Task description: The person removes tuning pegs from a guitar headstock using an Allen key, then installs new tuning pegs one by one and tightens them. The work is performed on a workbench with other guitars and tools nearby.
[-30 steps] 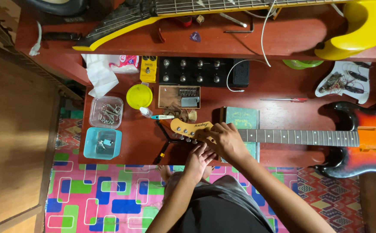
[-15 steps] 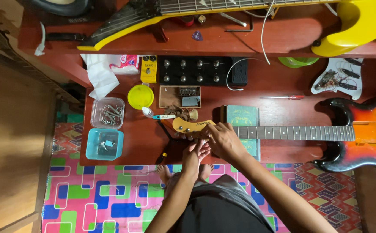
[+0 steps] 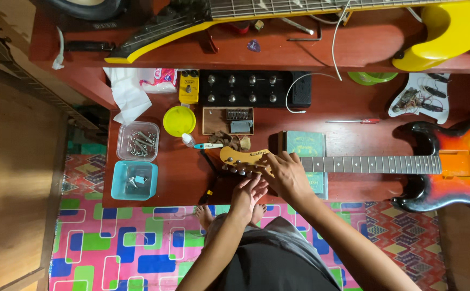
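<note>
An electric guitar lies across the red-brown desk, its pale wooden headstock (image 3: pixel 241 157) pointing left, its neck (image 3: pixel 372 164) running right to a red and black body (image 3: pixel 450 167). My right hand (image 3: pixel 286 173) rests over the neck where it meets the headstock, fingers curled around it. My left hand (image 3: pixel 247 193) sits just below the headstock at the tuning pegs (image 3: pixel 235 169), fingers pinched on one of them. Whether a tool is in that hand cannot be seen.
A clear box of screws (image 3: pixel 138 141), a blue tray (image 3: pixel 133 180), a yellow lid (image 3: pixel 179 120), a black pedal board (image 3: pixel 245 89), a yellow pedal (image 3: pixel 189 86), a screwdriver (image 3: pixel 353 121) and a white pickguard (image 3: pixel 421 98) lie on the desk. A yellow guitar (image 3: pixel 440 32) lies on the upper shelf.
The view shifted slightly. My hands stay at the headstock, the left one working at the tuning pegs with small movements.
</note>
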